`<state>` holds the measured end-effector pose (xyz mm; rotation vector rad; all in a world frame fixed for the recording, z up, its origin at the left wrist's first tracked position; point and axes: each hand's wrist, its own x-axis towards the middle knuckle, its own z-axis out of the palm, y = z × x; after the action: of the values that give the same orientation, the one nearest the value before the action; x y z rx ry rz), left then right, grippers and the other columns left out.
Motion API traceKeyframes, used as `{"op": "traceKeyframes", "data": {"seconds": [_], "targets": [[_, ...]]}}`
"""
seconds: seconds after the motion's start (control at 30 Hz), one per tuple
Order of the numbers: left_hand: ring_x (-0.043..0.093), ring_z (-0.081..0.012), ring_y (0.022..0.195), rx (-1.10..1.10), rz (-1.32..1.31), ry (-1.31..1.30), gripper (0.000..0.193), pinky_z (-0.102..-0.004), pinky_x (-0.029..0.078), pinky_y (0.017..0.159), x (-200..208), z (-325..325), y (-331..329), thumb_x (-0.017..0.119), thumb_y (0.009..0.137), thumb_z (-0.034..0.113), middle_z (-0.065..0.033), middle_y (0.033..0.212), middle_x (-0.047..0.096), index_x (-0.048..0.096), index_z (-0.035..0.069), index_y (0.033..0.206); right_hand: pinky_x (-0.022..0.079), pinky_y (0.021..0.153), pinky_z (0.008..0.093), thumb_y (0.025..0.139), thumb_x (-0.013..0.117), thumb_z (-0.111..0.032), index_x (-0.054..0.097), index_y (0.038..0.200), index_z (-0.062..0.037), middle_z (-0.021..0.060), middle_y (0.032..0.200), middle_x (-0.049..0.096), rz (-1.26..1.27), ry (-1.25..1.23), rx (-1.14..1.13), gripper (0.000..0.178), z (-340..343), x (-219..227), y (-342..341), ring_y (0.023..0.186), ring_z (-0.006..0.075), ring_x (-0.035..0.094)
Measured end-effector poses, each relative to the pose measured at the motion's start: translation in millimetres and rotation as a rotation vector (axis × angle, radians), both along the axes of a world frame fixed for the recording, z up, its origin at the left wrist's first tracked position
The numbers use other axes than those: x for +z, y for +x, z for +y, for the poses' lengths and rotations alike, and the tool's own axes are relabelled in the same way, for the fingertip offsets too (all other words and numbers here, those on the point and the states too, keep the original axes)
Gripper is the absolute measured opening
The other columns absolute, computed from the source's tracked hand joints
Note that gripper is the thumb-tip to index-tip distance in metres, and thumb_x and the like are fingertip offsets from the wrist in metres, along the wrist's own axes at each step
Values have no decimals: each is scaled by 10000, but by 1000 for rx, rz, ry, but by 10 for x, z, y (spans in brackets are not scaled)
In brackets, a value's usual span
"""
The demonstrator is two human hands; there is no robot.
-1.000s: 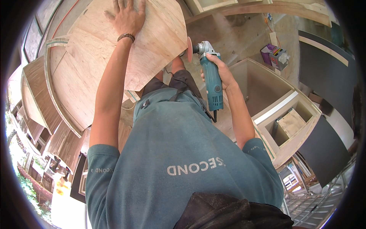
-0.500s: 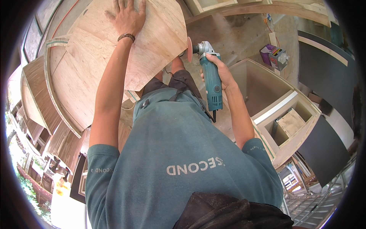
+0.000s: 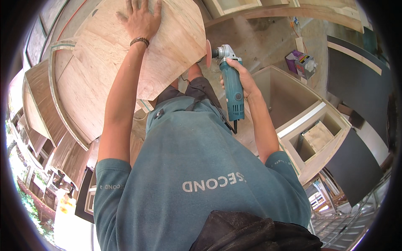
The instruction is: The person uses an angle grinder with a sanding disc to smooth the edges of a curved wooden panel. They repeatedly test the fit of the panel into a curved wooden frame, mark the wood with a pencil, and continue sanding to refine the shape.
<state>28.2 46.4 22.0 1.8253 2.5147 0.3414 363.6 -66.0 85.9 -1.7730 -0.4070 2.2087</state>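
Note:
My left hand (image 3: 141,21) lies flat with spread fingers on a pale plywood panel (image 3: 178,42), near its far side. My right hand (image 3: 243,77) is wrapped round the teal body of an angle grinder (image 3: 233,92). The grinder's reddish sanding disc (image 3: 208,53) stands on edge at the panel's right edge; whether it touches the wood I cannot tell. From the tool's rear end a black cord (image 3: 235,126) runs back towards my waist. Under the panel, at the left, is a larger plywood piece with a curved rim (image 3: 53,83).
To my right stands an open wooden cabinet frame (image 3: 289,113) with compartments. Beyond it a purple and grey box (image 3: 300,63) sits on the dusty floor (image 3: 268,39). Dark boards (image 3: 356,71) lie at the far right. Curved wooden pieces (image 3: 37,100) are at the left.

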Motion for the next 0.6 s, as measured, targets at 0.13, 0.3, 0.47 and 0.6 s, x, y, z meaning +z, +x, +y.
{"op": "traceKeyframes", "data": {"seconds": [0.13, 0.3, 0.47, 0.6], "targets": [[187, -312, 1585, 2, -4, -2, 644, -647, 50, 1246, 3, 0, -3, 435, 1053, 522, -133, 1684, 303, 404, 171, 1592, 596, 559, 315, 874, 727, -572, 636, 976, -39, 104, 734, 667, -14, -6, 7, 550, 36, 10, 3, 595, 181, 687], [200, -314, 1580, -1, -15, 15, 646, -648, 52, 1245, 4, 2, -7, 448, 1047, 525, -132, 1679, 312, 407, 178, 1590, 589, 544, 312, 874, 720, -583, 640, 979, -31, 104, 735, 666, -25, -7, 7, 567, 75, -53, 5, 590, 184, 686], [210, -315, 1577, 0, 0, 30, 648, -653, 57, 1242, -28, 5, -11, 463, 1041, 523, -133, 1678, 316, 409, 180, 1589, 582, 528, 316, 873, 716, -589, 644, 988, -30, 103, 730, 666, -36, 11, 24, 576, 132, -22, -15, 589, 184, 686], [211, -313, 1577, -5, 5, 43, 649, -654, 60, 1241, -30, 6, -14, 468, 1039, 520, -132, 1678, 315, 411, 180, 1589, 581, 522, 319, 873, 714, -592, 646, 991, -31, 104, 733, 668, -35, 13, 29, 577, 176, -17, -21, 586, 185, 687]]}}
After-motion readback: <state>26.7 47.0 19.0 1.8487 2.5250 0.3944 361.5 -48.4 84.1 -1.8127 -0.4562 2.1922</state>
